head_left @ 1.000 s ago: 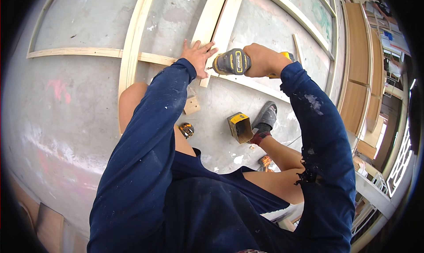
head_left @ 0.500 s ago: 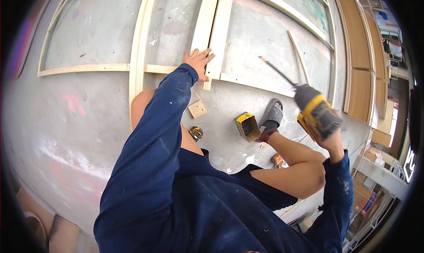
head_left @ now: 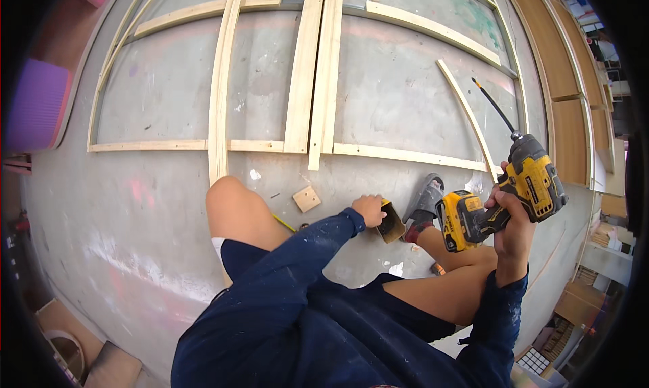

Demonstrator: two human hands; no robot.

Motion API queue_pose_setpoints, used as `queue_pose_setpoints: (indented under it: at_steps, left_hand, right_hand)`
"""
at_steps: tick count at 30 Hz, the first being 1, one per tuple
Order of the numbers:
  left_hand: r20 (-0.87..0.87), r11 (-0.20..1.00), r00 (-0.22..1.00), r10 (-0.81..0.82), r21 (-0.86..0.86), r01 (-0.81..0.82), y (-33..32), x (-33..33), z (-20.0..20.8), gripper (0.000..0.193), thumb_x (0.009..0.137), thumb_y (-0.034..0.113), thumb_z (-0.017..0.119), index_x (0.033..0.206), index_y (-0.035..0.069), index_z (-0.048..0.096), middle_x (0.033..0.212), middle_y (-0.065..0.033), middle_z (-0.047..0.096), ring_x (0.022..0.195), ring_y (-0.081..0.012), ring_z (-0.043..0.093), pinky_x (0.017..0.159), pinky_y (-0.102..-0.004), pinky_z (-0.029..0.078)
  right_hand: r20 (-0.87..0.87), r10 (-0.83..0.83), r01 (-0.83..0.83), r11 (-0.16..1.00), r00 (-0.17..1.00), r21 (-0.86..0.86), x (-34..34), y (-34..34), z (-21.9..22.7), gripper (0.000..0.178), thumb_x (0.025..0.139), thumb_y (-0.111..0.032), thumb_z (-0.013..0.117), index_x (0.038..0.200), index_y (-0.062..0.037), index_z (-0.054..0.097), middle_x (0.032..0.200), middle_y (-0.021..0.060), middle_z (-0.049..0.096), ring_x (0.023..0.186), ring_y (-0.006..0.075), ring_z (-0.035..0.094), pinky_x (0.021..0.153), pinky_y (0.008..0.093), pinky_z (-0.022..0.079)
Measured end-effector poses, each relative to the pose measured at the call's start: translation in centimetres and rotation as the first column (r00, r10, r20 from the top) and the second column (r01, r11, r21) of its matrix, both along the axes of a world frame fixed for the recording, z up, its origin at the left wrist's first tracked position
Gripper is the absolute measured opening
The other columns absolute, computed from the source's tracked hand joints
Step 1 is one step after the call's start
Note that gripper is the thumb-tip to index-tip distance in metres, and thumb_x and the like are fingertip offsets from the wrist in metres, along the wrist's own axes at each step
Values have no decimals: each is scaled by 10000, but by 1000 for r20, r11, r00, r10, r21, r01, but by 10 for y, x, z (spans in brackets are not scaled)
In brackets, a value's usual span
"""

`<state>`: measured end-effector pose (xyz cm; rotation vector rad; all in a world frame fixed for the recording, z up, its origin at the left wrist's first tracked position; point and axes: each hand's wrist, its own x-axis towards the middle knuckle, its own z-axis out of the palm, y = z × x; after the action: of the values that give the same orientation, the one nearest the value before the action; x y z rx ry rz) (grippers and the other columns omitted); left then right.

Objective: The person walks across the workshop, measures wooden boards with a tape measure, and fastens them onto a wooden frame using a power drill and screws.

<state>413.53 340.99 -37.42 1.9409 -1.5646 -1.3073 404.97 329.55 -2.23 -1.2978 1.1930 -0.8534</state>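
Note:
My right hand (head_left: 514,229) is wrapped round the grip of a yellow-and-black cordless impact driver (head_left: 537,185). Its long dark bit points up and away from me, clear of the wood. Down between my knees, my left hand (head_left: 368,210) has its fingers closed over the near-left rim of a small yellow-and-black open box (head_left: 391,230). Dark contents show inside, too small to make out. Left of that box lies a square wood block (head_left: 307,198) with small holes. Beyond it, the pale timber frame (head_left: 257,146) lies flat, two long boards (head_left: 307,70) side by side across its middle.
A loose thin strip of wood (head_left: 466,110) lies slanted inside the frame at right. My sandalled foot (head_left: 427,195) is beside the box. A yellow tape strip (head_left: 284,223) shows by my left knee. Brown panels (head_left: 571,134) line the right side, purple items (head_left: 40,104) the far left.
My left hand has left the boards and come down to the box. The driver has swung up and right, still in my right hand. The view has shifted, showing more of the frame.

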Motion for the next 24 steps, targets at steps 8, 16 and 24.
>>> queue_pose_setpoints:
  at_steps: [8, 16, 24]
  left_hand:
    - [12, 993, 995, 95, -77, -94, 13, -21, -58, 271, 902, 216, 505, 917, -35, 606, 889, -246, 584, 826, -398, 576, 763, -470, 471]
    - [84, 966, 985, 148, -225, -126, -33, 25, 44, 211, 883, 148, 487, 837, -23, 601, 821, -181, 589, 810, -358, 548, 716, -452, 484]
    - [428, 789, 716, 552, 11, -614, -78, 106, 135, 364, 895, 256, 503, 739, -50, 621, 691, -248, 617, 675, -404, 614, 643, -491, 483]
  right_hand:
    - [143, -9, -16, 985, 990, 173, -8, -17, -2, 470, 712, 46, 570, 1179, 49, 526, 874, 86, 585, 681, 144, 562, 656, 265, 489]
    - [161, 285, -322, 900, 945, 295, -7, -79, -36, 234, 783, -71, 672, 990, 5, 594, 896, 45, 617, 790, 115, 584, 683, 261, 470]
    - [-321, 311, -374, 913, 895, -160, -6, -134, -92, 253, 829, -245, 659, 942, -22, 618, 882, 120, 652, 807, 279, 631, 711, 375, 486]
